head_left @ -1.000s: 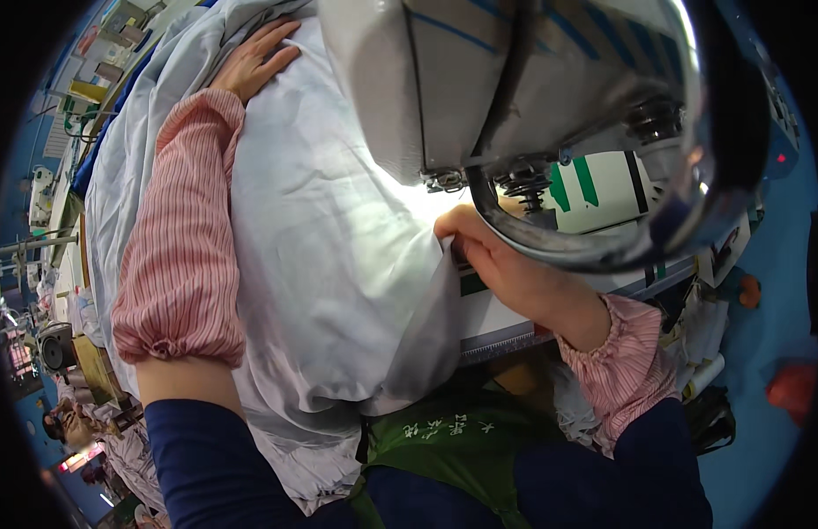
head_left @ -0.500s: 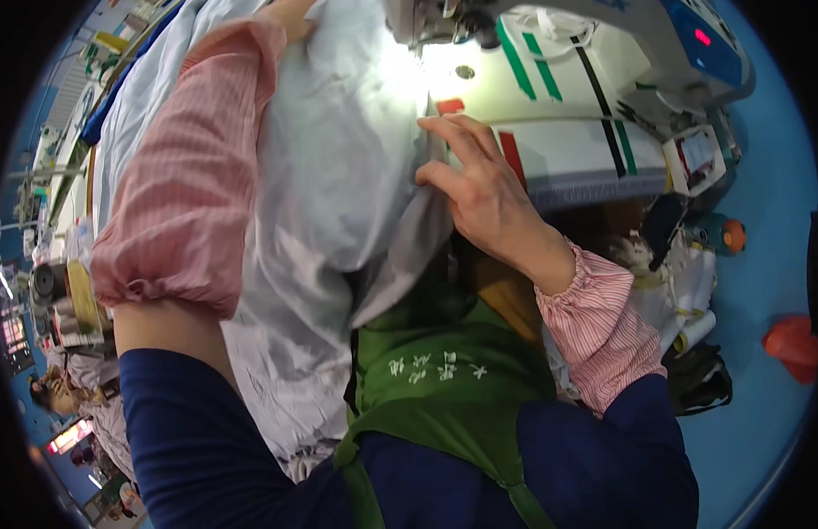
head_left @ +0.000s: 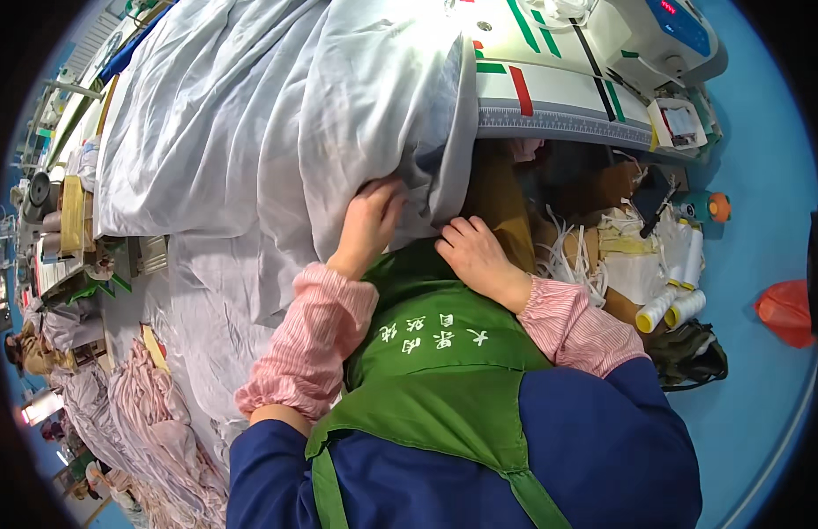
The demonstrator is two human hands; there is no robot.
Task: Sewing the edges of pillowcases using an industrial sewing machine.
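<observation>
A large light grey-white cloth (head_left: 365, 115) spreads over the sewing table and hangs off its front edge in loose folds. My left hand (head_left: 372, 220) is closed on the hanging part of it, with the fingertips tucked into the folds. To its right, my right hand (head_left: 486, 260) has its fingers curled at the cloth's lower right edge, close to my green apron (head_left: 444, 304). What lies under the fingers of both hands is partly hidden. Bright light falls on the cloth at the top, where the white sewing machine's bed (head_left: 501, 44) shows.
A ruler strip (head_left: 567, 123) runs along the table's front edge. Right of it sit a small white box (head_left: 678, 122), thread cones (head_left: 657, 309) and an orange-red bag (head_left: 786, 313). White strips (head_left: 572, 256) hang below the table. Piled pinkish fabric (head_left: 157, 406) lies at left.
Both hands have come back toward my body, the left from the far top and the right from beside the needle area. The cloth now spreads wider, its edge hanging at the table front.
</observation>
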